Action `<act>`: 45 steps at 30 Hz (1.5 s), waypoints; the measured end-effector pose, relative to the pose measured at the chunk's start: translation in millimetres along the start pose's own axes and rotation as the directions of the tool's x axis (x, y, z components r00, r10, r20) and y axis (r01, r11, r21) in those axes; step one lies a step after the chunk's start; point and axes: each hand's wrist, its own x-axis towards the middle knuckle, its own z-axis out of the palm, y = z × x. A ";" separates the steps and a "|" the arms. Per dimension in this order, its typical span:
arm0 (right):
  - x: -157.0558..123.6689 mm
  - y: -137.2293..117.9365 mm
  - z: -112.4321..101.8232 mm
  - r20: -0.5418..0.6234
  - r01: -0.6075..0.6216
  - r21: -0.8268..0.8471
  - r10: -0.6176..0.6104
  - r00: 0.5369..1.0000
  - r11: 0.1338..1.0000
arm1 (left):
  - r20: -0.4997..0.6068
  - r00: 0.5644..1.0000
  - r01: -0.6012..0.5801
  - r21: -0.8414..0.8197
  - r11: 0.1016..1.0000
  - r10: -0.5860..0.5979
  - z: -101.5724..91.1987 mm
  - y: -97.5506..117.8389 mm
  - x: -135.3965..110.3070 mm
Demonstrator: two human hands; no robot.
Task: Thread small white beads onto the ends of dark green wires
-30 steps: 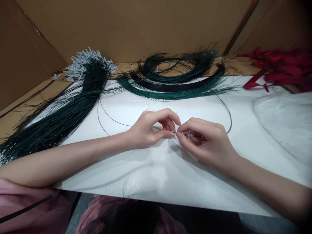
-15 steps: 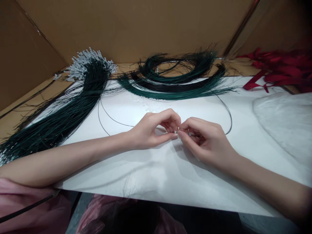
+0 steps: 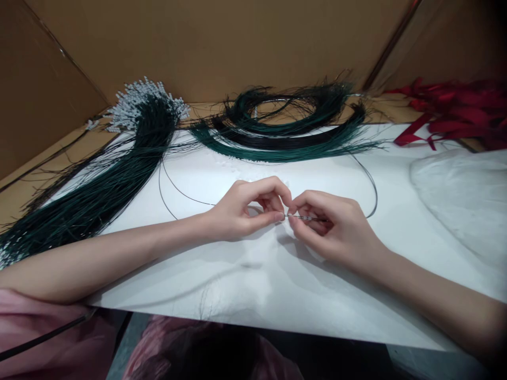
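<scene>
Over the middle of the white board my left hand [image 3: 253, 208] and my right hand [image 3: 335, 224] meet fingertip to fingertip. Both pinch a thin dark wire [image 3: 317, 218] that runs between them, and small white beads [image 3: 307, 217] sit along it at my right fingers. The left thumb and index finger hold it near the gap. The wire's far loop [image 3: 374, 192] curves out past the right hand. My palm hides part of it. Loose small white bits [image 3: 243, 171] lie on the board beyond my hands.
A thick bundle of dark green wires [image 3: 119, 179] with white beaded ends lies at left. Curved green and black wire bundles [image 3: 285, 142] rest at the back. Red ribbons [image 3: 459, 116] and a clear plastic bag [image 3: 459, 195] are at right. Cardboard walls [image 3: 222, 47] stand behind.
My fingertips have parted slightly, the left ones shifting a little left. More of the wire and its beads now shows between and beside my fingers.
</scene>
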 end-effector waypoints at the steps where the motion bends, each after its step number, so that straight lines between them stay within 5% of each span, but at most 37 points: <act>1: -0.3 0.4 0.0 0.003 0.005 -0.002 -0.005 1.000 1.000 | 0.002 1.000 -0.001 0.004 1.000 0.001 -0.1 0.1 -0.1; 22: -0.8 1.5 -1.5 -0.016 0.073 -0.021 -0.074 0.997 0.997 | -0.039 0.998 0.046 -0.039 0.998 -0.047 -1.2 2.7 0.9; 36: -0.7 -1.3 -2.7 -0.019 0.087 -0.036 -0.088 0.996 0.996 | -0.071 0.968 0.232 -0.122 0.965 -0.241 -1.6 1.2 0.3; 45: -0.1 -3.4 -3.6 -0.009 0.075 -0.047 -0.076 0.997 0.996 | -0.008 0.994 0.110 -0.107 0.988 -0.112 -2.9 -0.8 -0.5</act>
